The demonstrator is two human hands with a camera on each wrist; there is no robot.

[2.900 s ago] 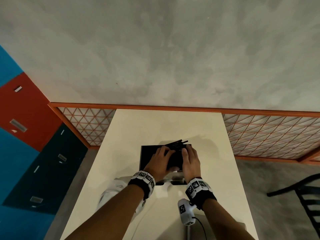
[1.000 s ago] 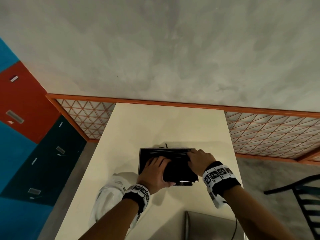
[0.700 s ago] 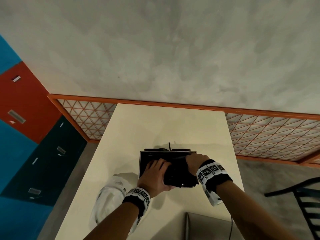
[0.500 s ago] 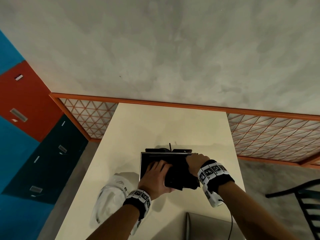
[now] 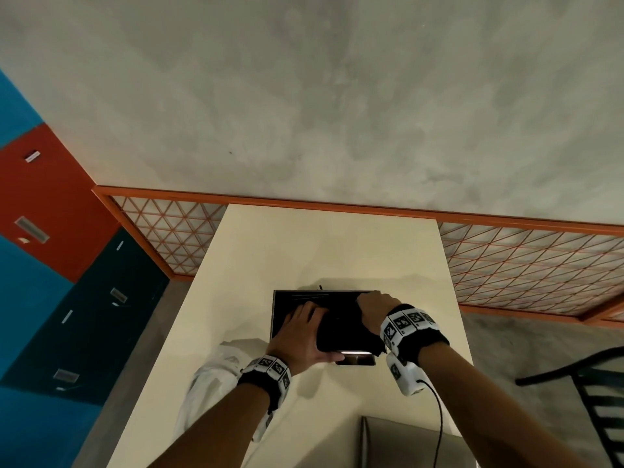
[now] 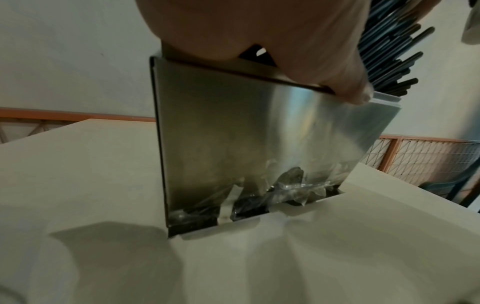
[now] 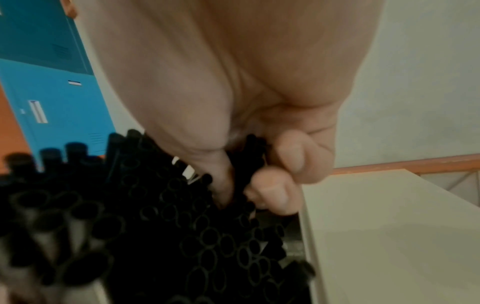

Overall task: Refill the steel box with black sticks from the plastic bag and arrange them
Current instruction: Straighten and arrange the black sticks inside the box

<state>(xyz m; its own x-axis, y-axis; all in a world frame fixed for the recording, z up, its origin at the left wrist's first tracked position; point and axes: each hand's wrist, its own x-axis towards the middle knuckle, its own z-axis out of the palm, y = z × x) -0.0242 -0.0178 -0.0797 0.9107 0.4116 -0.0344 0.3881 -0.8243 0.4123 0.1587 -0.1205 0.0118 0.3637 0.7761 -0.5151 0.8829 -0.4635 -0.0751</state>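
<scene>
Cream table (image 5: pixel 331 251) against grey wall (image 5: pixel 337 96); blue-orange lockers (image 5: pixel 50 231) left.

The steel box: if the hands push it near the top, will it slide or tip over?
The steel box looks tall and narrow, so it probably tips. The black sticks add weight high up. Its smooth base likely slides on the table.

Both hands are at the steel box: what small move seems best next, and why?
Probably the right hand should push its pinched black sticks down level. Several tips stand unevenly above the steel box rim, which the left hand steadies.
</scene>
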